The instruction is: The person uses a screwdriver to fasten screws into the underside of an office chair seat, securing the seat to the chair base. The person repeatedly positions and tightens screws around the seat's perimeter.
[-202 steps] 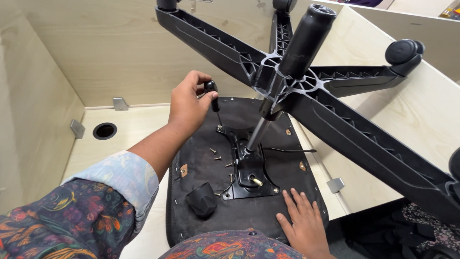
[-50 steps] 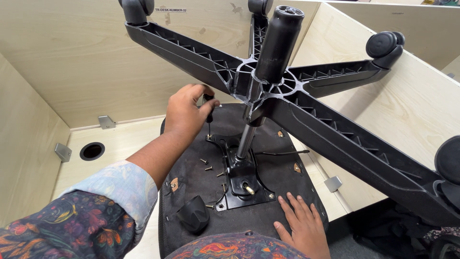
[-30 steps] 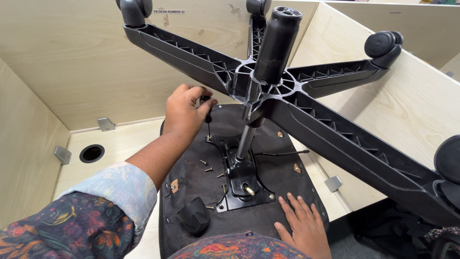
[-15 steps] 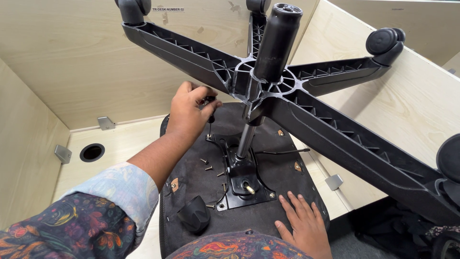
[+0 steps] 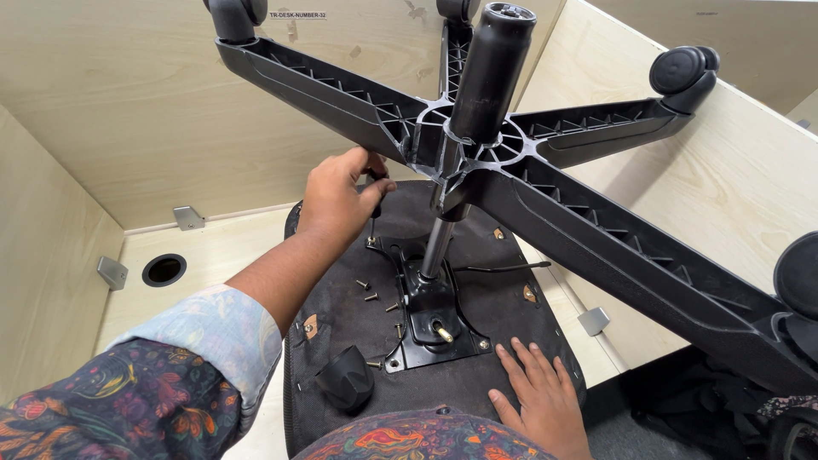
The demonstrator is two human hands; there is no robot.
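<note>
Overturned, black chair seat [image 5: 477, 341], scattered loose screws [image 5: 368, 296], left hand [image 5: 339, 198] seemingly clamped on screwdriver [image 5: 376, 204], right hand [image 5: 538, 399] flat, fingers apart.

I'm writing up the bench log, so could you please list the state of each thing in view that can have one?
Office chair seat: upside down on the desk, base pointing up.
Star base: mounted on the gas cylinder, castors in the air.
Mounting plate: lying on the seat underside.
Loose screws: out, lying on the seat.
Screwdriver: upright, tip at the plate's corner.
Left hand: closed on the screwdriver.
Right hand: flat on the seat, empty.
</note>
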